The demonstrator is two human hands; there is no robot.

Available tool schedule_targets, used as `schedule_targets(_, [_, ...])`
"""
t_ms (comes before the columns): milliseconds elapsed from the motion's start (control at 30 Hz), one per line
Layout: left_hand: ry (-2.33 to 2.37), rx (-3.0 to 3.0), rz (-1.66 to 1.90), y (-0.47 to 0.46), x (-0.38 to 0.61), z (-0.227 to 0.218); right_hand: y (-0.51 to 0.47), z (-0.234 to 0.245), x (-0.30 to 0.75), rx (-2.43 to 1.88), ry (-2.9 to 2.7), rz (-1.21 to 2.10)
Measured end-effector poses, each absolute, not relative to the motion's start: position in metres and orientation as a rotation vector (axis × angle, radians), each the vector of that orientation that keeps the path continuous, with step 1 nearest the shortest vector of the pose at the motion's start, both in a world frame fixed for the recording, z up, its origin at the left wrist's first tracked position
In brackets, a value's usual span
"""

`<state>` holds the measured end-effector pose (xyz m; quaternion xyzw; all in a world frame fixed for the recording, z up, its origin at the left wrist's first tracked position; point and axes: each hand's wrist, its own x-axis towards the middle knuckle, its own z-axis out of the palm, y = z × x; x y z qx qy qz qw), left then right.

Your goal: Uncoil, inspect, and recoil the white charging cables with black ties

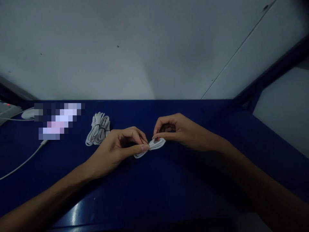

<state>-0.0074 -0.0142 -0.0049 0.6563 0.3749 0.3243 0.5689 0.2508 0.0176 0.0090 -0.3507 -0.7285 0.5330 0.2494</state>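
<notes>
Your left hand [119,146] and right hand [177,130] both pinch shut on the small coiled white cable [152,146] between them; a tied bundle of white cables [98,129] lies just beyond your left hand.

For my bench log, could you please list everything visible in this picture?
table: 1, dark blue, fills the lower view
wall: 1, pale grey, behind the table
coiled cable: 1, white, held over the table's middle
tied cable bundle: 1, white with a black tie, on the table, left of the coiled cable
loose cable: 1, white, trailing over the table's left side
left hand: 1, grip pinching the coiled cable's left end
right hand: 1, grip pinching its right end
</notes>
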Motion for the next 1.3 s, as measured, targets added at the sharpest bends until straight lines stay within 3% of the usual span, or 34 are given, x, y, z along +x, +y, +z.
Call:
schedule_targets(267, [0.896,1.82,0.77,-0.017,-0.002,-0.009,0.009,0.007,0.243,-0.998,-1.848,1.657])
schedule_targets(500, [1.026,1.795,0.916,-0.01,-0.001,-0.013,-0.002,0.0,0.234,-1.008,-1.885,1.19])
schedule_targets(667, [1.102,1.727,1.011,-0.009,0.0,-0.013,-0.005,-0.011,0.228,-0.845,-2.169,0.369])
schedule_targets(733, [1.082,1.635,1.017,-0.009,-0.001,-0.014,-0.005,-0.014,0.228,-0.805,-2.191,0.197])
schedule_targets(933, [1.067,1.418,1.112,-0.01,0.0,-0.015,-0.008,-0.019,0.225,-0.74,-2.193,0.092])
schedule_targets(1200, [1.002,1.28,0.946,-0.012,0.002,-0.015,-0.02,-0.016,0.215,-0.878,-2.105,-0.003])
schedule_targets(1300, [0.962,1.26,0.893,-0.012,0.003,-0.015,-0.013,-0.019,0.218,-0.637,-2.188,-0.197])
